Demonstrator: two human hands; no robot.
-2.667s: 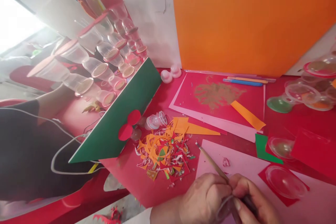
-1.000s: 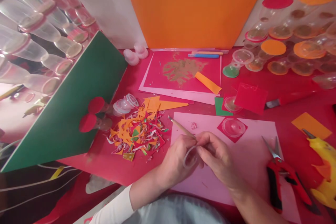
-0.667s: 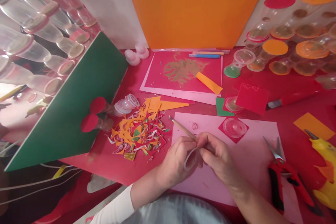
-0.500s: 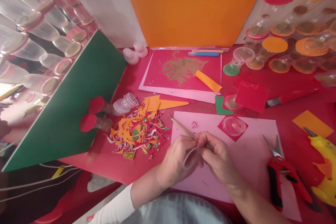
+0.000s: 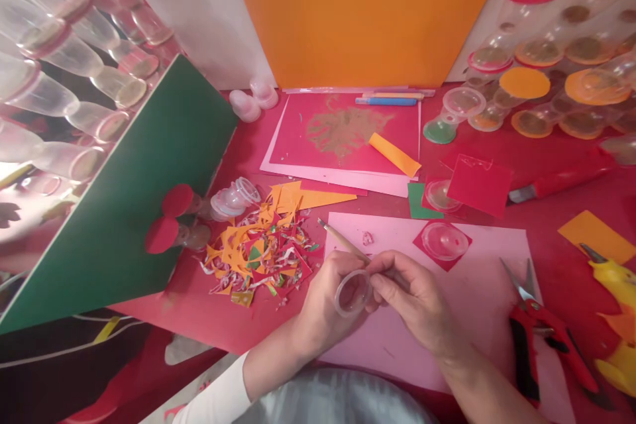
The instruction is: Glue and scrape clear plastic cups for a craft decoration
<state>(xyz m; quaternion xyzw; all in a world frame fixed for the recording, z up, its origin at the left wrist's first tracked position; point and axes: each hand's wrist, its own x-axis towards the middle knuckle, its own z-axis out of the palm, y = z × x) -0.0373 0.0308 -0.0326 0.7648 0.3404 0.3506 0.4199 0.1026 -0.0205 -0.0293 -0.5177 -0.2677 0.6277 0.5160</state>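
Observation:
In the middle of the view, my left hand [image 5: 325, 298] is closed around a small clear plastic cup [image 5: 354, 293], its round rim tilted up towards me. My right hand [image 5: 410, 298] pinches at the right side of that rim, fingers bent and thumb pressed in; parts of the fingertips are hidden. Just beyond the hands lies a thin wooden-handled tool [image 5: 342, 238] with a metal tip, its near end covered by my fingers. Under both hands spreads a pink sheet [image 5: 477, 324]. On it a clear cup [image 5: 444, 240] stands on a red paper square.
Left is a heap of paper scraps [image 5: 268, 245] beside joined cups with red discs [image 5: 177, 200] and a green board [image 5: 134, 179]. Right lie open red-handled scissors [image 5: 539, 324] and a yellow glue gun [image 5: 616, 285]. Cups with coloured discs [image 5: 524, 83] stand back right.
The cup has turned and shifted slightly left, so its opening shows more fully. My right fingers have moved along its rim. The camera view has shifted slightly.

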